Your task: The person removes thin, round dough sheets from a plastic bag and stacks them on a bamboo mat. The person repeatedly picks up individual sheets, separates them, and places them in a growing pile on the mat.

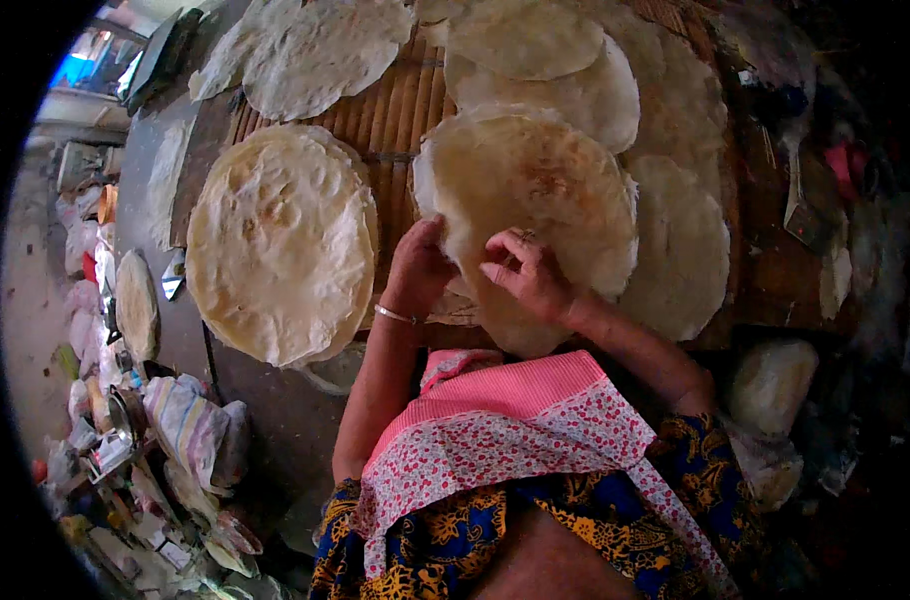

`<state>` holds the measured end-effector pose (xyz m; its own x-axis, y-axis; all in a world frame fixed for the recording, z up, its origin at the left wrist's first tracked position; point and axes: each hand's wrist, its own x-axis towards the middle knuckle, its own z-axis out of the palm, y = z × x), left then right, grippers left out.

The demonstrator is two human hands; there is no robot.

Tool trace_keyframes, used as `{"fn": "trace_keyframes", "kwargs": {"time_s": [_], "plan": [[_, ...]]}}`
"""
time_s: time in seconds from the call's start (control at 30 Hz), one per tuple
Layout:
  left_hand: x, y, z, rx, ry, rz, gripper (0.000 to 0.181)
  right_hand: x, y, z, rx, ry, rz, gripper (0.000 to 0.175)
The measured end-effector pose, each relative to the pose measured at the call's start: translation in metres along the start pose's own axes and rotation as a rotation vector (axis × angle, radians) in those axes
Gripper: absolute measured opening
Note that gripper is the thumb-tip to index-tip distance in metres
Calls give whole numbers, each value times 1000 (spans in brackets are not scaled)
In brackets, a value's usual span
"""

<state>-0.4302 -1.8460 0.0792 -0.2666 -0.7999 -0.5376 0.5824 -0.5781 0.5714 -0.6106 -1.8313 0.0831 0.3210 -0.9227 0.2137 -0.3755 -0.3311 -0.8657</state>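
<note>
Several thin round flatbread sheets lie before me. My left hand (422, 262) is at the left edge of a large browned sheet (545, 187) in the middle, its thumb against the rim; the other fingers are partly hidden. Over the same sheet is my right hand (526, 270), with curled fingers and the thumb near the fingertips; whether it pinches the sheet I cannot tell. The sheet's near part hangs over the table's edge by my pink apron. To the left stands a round stack of pale, blistered sheets (282, 240), apart from both hands.
Under the sheets is a slatted bamboo mat (395, 112). More sheets lie at the back (320, 52) and right (672, 247). A flat-bladed tool (800, 202) rests at the far right. Bags and mixed items (192, 427) crowd the lower left, beside another round sheet (136, 304).
</note>
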Motion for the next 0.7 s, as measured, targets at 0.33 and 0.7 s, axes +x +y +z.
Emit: {"fn": "trace_keyframes", "kwargs": {"time_s": [0.33,0.7], "plan": [[-52,-9,17,-251,-141,-69,35,16,-40,-18,-173,-61,-148,31],[-76,-23,10,-278,-17,-56,30,1,-55,-8,-143,-257,-153,24]]}}
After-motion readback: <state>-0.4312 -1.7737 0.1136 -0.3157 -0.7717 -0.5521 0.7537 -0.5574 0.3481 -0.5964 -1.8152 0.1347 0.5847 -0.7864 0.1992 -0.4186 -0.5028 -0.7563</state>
